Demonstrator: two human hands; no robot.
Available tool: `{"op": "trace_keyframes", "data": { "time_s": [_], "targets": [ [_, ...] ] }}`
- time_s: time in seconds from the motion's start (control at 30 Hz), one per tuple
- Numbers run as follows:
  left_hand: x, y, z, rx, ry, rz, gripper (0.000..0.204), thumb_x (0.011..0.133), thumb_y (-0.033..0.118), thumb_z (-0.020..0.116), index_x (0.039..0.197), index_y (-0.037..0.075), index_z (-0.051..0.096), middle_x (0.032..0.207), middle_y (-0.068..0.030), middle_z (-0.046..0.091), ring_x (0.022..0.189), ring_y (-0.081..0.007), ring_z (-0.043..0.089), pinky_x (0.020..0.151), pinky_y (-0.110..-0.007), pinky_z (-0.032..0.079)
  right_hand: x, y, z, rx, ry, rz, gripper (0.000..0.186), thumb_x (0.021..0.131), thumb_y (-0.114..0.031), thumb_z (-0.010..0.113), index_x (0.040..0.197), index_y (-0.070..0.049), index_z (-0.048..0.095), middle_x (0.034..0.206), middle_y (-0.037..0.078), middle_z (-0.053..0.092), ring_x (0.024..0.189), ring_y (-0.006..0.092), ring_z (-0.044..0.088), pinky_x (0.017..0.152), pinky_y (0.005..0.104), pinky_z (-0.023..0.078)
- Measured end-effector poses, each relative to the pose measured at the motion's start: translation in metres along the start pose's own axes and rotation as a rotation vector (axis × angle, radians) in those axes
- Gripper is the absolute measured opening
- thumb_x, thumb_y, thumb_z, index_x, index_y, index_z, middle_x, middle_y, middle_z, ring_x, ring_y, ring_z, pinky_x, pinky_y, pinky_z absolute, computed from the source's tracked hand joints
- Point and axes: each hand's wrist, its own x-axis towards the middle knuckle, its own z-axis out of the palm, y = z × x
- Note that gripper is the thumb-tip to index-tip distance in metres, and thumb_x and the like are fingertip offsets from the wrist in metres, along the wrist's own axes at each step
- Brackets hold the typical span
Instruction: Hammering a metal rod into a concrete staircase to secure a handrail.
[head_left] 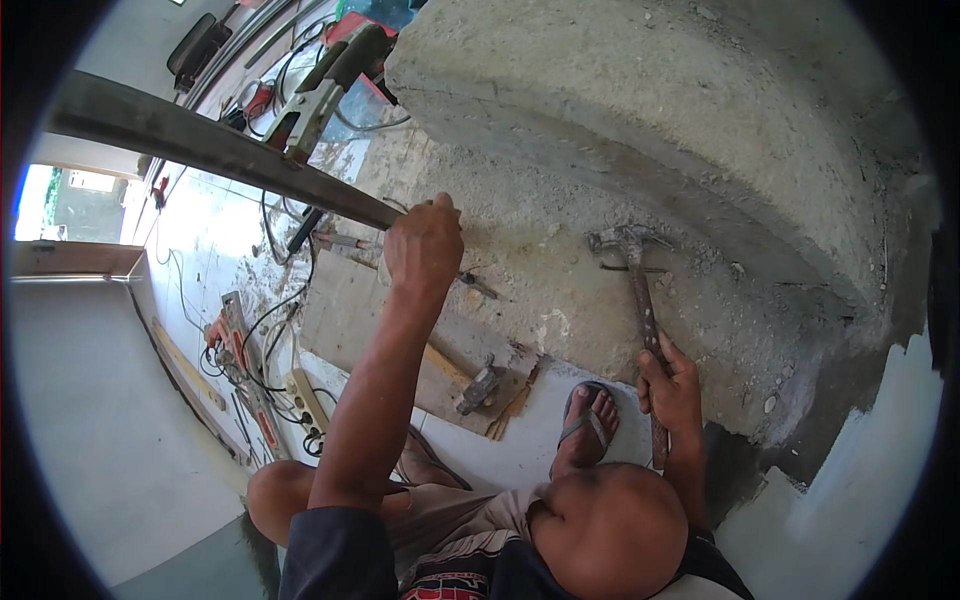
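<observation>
My left hand (pixel 424 250) is closed around the lower end of a long dark steel bar (pixel 220 145), which slants in from the upper left. A large metal spring clamp (pixel 312 112), like a welding ground clamp, bites onto the bar farther up. In my right hand (pixel 670 390) is a claw hammer (pixel 640 290), gripped by its worn handle. Its head is over the rough concrete ground, beside a thin rusty rod (pixel 640 269). The tip of the bar is hidden by my left hand.
A rough concrete step (pixel 640 130) rises at the far right. A second hammer (pixel 480 385) lies on a board (pixel 345 300) between my arms. Cables, a power strip (pixel 304 400) and a long level-like tool (pixel 250 370) lie on the tiles at left. My sandalled foot (pixel 588 425) is near.
</observation>
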Motion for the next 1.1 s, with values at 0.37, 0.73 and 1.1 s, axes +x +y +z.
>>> {"op": "trace_keyframes", "data": {
  "time_s": [0.37, 0.73, 1.1],
  "targets": [
    [0.023, 0.01, -0.044, -0.009, 0.182, 0.025, 0.024, 0.101, 0.031, 0.059, 0.091, 0.008, 0.058, 0.089, -0.0155, 0.071, 0.079, -0.0418, 0.069, 0.068, -0.053, 0.054, 0.0, -0.001, 0.0, -0.014, -0.027, 0.014, 0.053, 0.1, -0.025, 0.067, 0.149, -0.012, 0.054, 0.062, -0.003, 0.053, 0.049, 0.006, 0.047, 0.045, 0.0253, 0.04],
    [-0.027, 0.068, -0.005, -0.574, 0.136, 0.119, 0.013, 0.095, 0.017, 0.071, 0.099, 0.005, 0.073, 0.096, -0.0156, 0.074, 0.078, -0.034, 0.072, 0.07, -0.04, 0.056, -0.018, 0.034, 0.005, 0.05, 0.179, -0.321, 0.057, 0.099, -0.011, 0.064, 0.152, -0.002, 0.047, 0.081, -0.001, 0.062, 0.059, 0.0044, 0.051, 0.053, 0.0237, 0.045],
    [-0.015, 0.107, 0.032, -0.785, 0.001, 0.167, 0.019, 0.095, 0.017, 0.07, 0.108, 0.004, 0.073, 0.099, -0.0152, 0.073, 0.087, -0.0323, 0.072, 0.077, -0.039, 0.057, -0.031, 0.034, -0.015, 0.056, 0.367, -0.243, 0.06, 0.101, -0.011, 0.062, 0.156, -0.003, 0.041, 0.071, -0.003, 0.055, 0.055, 0.0047, 0.05, 0.048, 0.0242, 0.045]
  ]
}}
